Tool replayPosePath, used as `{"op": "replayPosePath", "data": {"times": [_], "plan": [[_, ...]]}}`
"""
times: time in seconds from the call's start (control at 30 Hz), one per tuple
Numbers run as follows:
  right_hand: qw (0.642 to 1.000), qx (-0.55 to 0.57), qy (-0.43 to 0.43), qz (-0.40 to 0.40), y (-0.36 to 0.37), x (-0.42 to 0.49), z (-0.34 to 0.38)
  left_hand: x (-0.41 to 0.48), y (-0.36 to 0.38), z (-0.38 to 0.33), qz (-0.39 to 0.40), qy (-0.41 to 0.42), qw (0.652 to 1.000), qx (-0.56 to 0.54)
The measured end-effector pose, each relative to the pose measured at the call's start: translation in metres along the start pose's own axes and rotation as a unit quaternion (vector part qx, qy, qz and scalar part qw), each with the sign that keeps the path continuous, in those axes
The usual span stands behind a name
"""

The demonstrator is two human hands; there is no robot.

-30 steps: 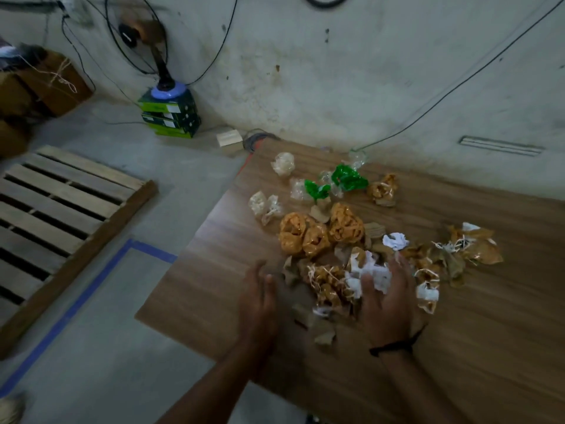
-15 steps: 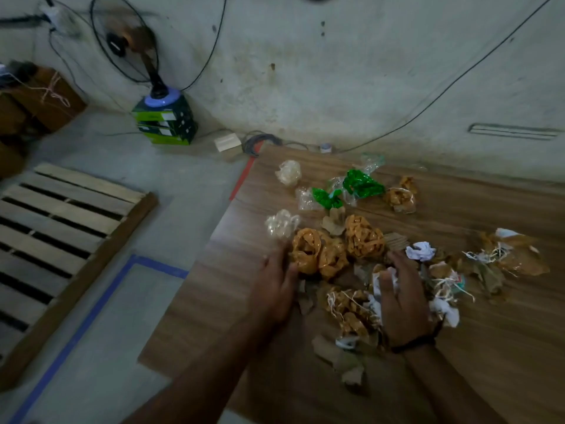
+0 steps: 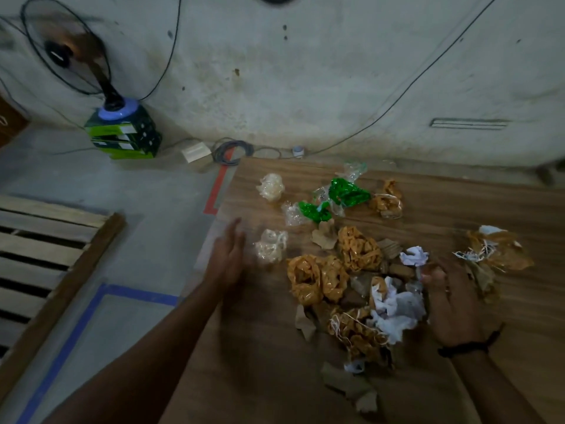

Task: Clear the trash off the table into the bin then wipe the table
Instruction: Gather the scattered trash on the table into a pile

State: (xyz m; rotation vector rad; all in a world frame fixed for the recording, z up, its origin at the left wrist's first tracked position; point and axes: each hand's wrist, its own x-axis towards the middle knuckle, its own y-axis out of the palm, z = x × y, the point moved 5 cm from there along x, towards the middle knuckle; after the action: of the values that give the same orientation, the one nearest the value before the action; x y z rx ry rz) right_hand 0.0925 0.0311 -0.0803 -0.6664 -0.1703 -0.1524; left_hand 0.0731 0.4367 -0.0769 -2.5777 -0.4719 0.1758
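A heap of trash lies on the wooden table (image 3: 428, 377): crumpled orange plastic (image 3: 318, 280), white paper wads (image 3: 394, 310), green wrappers (image 3: 347, 192), clear plastic balls (image 3: 270, 246) and brown cardboard scraps (image 3: 345, 384). My left hand (image 3: 227, 258) hovers flat and open at the table's left edge, just left of a clear plastic ball, blurred by motion. My right hand (image 3: 452, 304) rests palm down with fingers spread on the right side of the heap, beside the white paper. No bin shows in this view.
A standing fan (image 3: 73, 53) on a green box (image 3: 122, 139) is against the wall at far left. A wooden pallet (image 3: 46, 249) lies on the floor left of the table. Cables (image 3: 227, 153) and a white box (image 3: 195, 151) sit by the wall.
My left hand has lifted off the orange plastic and swung left to the table edge. My right hand has shifted right off the white paper. The view has moved closer.
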Motion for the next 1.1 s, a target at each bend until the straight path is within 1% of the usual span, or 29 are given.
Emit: {"op": "replayPosePath", "data": {"times": [0.03, 0.1, 0.17, 0.23, 0.3, 0.37, 0.43, 0.5, 0.57, 0.6, 0.7, 0.73, 0.83, 0.9, 0.93, 0.97, 1.03, 1.07, 1.1], "plan": [[1.000, 0.006, 0.006, 0.001, 0.005, -0.001, 0.000, -0.004, 0.017, -0.004, 0.045, 0.003, 0.999, -0.030], [0.999, 0.030, 0.010, 0.002, 0.014, -0.004, 0.012, -0.015, 0.049, -0.008, 0.088, 0.010, 0.993, -0.072], [0.999, 0.043, -0.003, 0.001, 0.019, -0.005, 0.025, -0.028, 0.070, -0.012, 0.109, 0.018, 0.989, -0.102], [0.999, 0.050, -0.008, 0.001, 0.018, -0.001, 0.032, -0.039, 0.077, -0.016, 0.108, 0.041, 0.988, -0.106], [0.998, 0.057, -0.009, -0.007, 0.012, 0.003, 0.032, -0.039, 0.065, -0.017, 0.078, 0.073, 0.988, -0.108], [0.998, 0.059, -0.009, -0.023, 0.002, 0.007, 0.030, -0.019, 0.039, -0.015, 0.011, 0.086, 0.992, -0.093], [0.998, 0.052, -0.006, -0.030, -0.006, 0.010, 0.028, 0.024, 0.012, -0.002, -0.044, 0.065, 0.996, -0.039], [0.999, 0.042, 0.005, -0.031, -0.008, 0.011, 0.026, 0.070, -0.008, 0.010, -0.055, 0.010, 0.998, 0.011], [0.999, 0.034, 0.011, -0.034, -0.006, 0.012, 0.023, 0.098, -0.009, 0.014, -0.024, -0.023, 0.999, 0.040], [0.999, 0.034, 0.009, -0.034, -0.004, 0.014, 0.024, 0.101, 0.000, 0.012, 0.002, -0.013, 0.999, 0.048], [0.998, 0.061, 0.017, -0.028, 0.006, 0.018, 0.025, 0.072, 0.035, -0.005, 0.069, 0.075, 0.991, 0.088], [0.997, 0.067, 0.021, -0.027, 0.008, 0.020, 0.027, 0.058, 0.045, -0.005, 0.082, 0.099, 0.988, 0.079], [0.997, 0.072, 0.029, -0.027, 0.013, 0.023, 0.028, 0.024, 0.060, -0.002, 0.132, 0.107, 0.985, -0.034], [0.996, 0.080, 0.026, -0.025, 0.012, 0.027, 0.023, 0.014, 0.052, -0.012, 0.108, 0.167, 0.978, -0.071], [0.996, 0.085, 0.023, -0.026, 0.010, 0.029, 0.020, 0.020, 0.043, -0.016, 0.075, 0.187, 0.976, -0.081], [0.995, 0.090, 0.021, -0.028, 0.009, 0.030, 0.017, 0.032, 0.032, -0.019, 0.030, 0.179, 0.980, -0.086], [0.995, 0.091, 0.017, -0.032, 0.005, 0.031, 0.014, 0.078, 0.012, -0.010, -0.053, 0.107, 0.992, -0.051], [0.995, 0.089, 0.017, -0.031, 0.004, 0.029, 0.014, 0.105, 0.005, 0.000, -0.064, 0.059, 0.996, -0.021], [0.996, 0.088, 0.018, -0.028, 0.004, 0.028, 0.013, 0.130, 0.001, 0.007, -0.050, 0.023, 0.998, 0.013]]}}
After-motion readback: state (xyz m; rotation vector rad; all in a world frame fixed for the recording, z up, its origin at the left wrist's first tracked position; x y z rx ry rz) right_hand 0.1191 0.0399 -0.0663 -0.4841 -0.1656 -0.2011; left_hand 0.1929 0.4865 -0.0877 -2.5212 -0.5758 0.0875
